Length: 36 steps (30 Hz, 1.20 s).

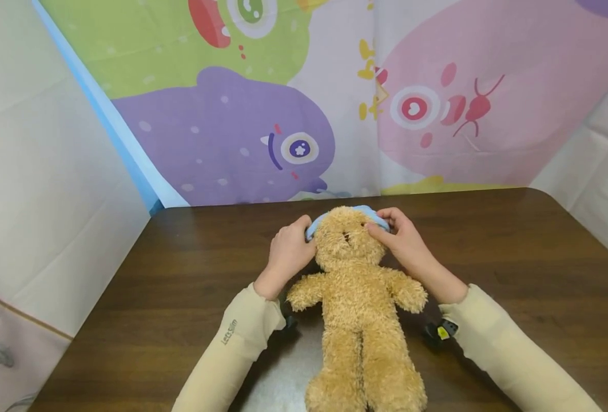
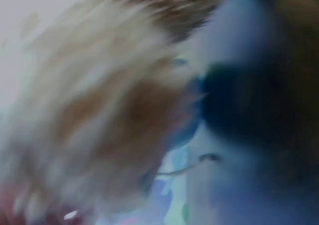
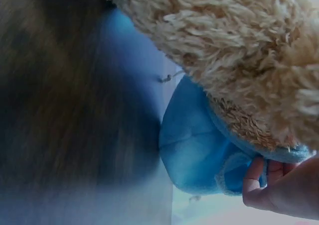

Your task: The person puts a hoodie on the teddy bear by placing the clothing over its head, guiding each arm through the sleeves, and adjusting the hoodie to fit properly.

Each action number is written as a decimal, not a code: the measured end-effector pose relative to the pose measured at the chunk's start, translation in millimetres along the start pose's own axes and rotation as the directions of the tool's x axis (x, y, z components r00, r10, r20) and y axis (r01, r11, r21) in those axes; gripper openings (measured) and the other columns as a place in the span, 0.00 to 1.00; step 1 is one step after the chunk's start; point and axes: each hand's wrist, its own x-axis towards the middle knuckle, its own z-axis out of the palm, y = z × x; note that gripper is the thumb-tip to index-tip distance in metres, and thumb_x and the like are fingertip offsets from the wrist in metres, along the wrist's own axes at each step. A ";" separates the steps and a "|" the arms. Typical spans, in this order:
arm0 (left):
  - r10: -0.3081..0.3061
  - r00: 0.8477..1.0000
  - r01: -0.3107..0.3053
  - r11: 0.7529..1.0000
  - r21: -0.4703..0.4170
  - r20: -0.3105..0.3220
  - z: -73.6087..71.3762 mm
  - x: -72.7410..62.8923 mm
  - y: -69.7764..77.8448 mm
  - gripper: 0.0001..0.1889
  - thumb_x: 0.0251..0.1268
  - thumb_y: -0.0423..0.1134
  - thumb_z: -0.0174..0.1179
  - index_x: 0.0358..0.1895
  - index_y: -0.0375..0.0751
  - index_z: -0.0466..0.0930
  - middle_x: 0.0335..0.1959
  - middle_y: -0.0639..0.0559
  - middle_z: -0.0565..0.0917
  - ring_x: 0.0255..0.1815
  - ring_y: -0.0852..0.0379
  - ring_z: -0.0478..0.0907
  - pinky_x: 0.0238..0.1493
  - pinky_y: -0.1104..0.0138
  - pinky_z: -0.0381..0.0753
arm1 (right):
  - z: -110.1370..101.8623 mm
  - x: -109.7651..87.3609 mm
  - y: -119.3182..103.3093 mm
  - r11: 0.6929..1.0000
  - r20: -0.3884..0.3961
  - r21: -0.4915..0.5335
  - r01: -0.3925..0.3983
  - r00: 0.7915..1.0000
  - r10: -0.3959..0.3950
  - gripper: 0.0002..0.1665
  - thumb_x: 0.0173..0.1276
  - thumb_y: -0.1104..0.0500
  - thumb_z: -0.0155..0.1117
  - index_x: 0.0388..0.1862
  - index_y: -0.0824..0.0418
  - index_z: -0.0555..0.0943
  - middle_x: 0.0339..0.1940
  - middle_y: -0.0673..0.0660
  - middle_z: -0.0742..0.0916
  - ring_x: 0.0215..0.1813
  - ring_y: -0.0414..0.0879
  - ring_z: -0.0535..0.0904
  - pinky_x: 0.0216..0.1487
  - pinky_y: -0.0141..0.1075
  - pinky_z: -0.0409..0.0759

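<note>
A tan plush teddy bear [image 1: 356, 297] lies face up on the table, its head toward the far edge. Around the back of its head is a light blue cloth hat [image 3: 187, 140], showing as a thin rim in the head view. My left hand [image 1: 292, 245], fingers curled, grips the rim on the left of the head. On the other side, my right hand [image 1: 409, 243] pinches the hat's edge between thumb and fingers, the thumb lying over the bear's cheek. A rounded loop in the cloth shows by those fingers in the right wrist view. Heavy blur covers the left wrist view.
The dark brown wooden table [image 1: 195, 257] runs back to a cartoon-printed curtain [image 1: 221, 143]. Pale cloth walls [image 1: 41, 171] stand at both sides. A small dark wrist device [image 1: 440, 331] sits below the right sleeve.
</note>
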 end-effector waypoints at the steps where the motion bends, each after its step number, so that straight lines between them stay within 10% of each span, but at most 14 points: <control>1: 0.014 0.999 -0.013 0.999 -0.034 0.037 -2.8 0.8 -1.5 0.10 0.54 0.26 0.49 0.26 0.45 0.62 0.23 0.53 0.58 0.19 0.57 0.54 0.21 0.67 0.53 | -0.3 0.1 0.1 1.000 -0.006 -0.011 -0.001 1.000 0.001 0.23 0.66 0.55 0.56 0.53 0.68 0.64 0.32 0.54 0.72 0.30 0.41 0.65 0.30 0.34 0.67; 9: 0.062 0.967 0.052 0.901 -0.431 0.247 -15.3 4.5 -2.3 0.24 0.64 0.41 0.52 0.61 0.42 0.60 0.52 0.46 0.67 0.49 0.50 0.67 0.48 0.58 0.69 | -5.3 -0.5 -7.3 0.990 0.018 -0.138 -0.018 1.000 0.021 0.28 0.65 0.54 0.58 0.57 0.68 0.65 0.40 0.57 0.73 0.37 0.44 0.68 0.35 0.34 0.71; 15: -0.012 0.951 0.138 0.910 -0.390 0.309 -17.0 3.2 5.5 0.47 0.41 0.60 0.68 0.66 0.47 0.57 0.54 0.49 0.61 0.52 0.52 0.64 0.56 0.56 0.66 | -9.3 -3.3 -19.3 0.976 0.113 -0.217 -0.015 0.993 0.040 0.38 0.57 0.54 0.66 0.63 0.64 0.62 0.49 0.60 0.75 0.45 0.49 0.70 0.41 0.35 0.73; 25: -0.090 0.966 0.201 0.849 -0.488 0.242 -10.9 2.4 13.4 0.36 0.40 0.44 0.73 0.57 0.42 0.66 0.51 0.50 0.73 0.49 0.55 0.71 0.51 0.61 0.70 | -0.6 -7.6 -17.6 0.953 0.045 -0.302 0.011 0.999 0.003 0.38 0.52 0.50 0.70 0.59 0.63 0.67 0.49 0.59 0.77 0.45 0.51 0.73 0.43 0.39 0.71; 31: -0.019 0.984 0.094 0.896 -0.433 0.175 -2.5 1.1 12.1 0.17 0.49 0.43 0.68 0.40 0.43 0.72 0.25 0.53 0.64 0.23 0.58 0.58 0.29 0.68 0.60 | 4.3 -5.8 -6.2 0.934 -0.033 -0.355 0.032 0.998 -0.047 0.28 0.52 0.51 0.71 0.47 0.63 0.73 0.43 0.59 0.80 0.43 0.48 0.72 0.44 0.40 0.69; 36: 0.014 0.994 0.027 0.932 -0.361 0.110 3.7 1.0 6.7 0.14 0.48 0.42 0.69 0.30 0.43 0.72 0.23 0.53 0.63 0.23 0.58 0.59 0.28 0.69 0.59 | 8.7 -4.0 -0.9 0.912 -0.027 -0.400 0.089 0.994 -0.109 0.17 0.53 0.57 0.70 0.37 0.63 0.76 0.35 0.57 0.78 0.37 0.47 0.72 0.41 0.38 0.70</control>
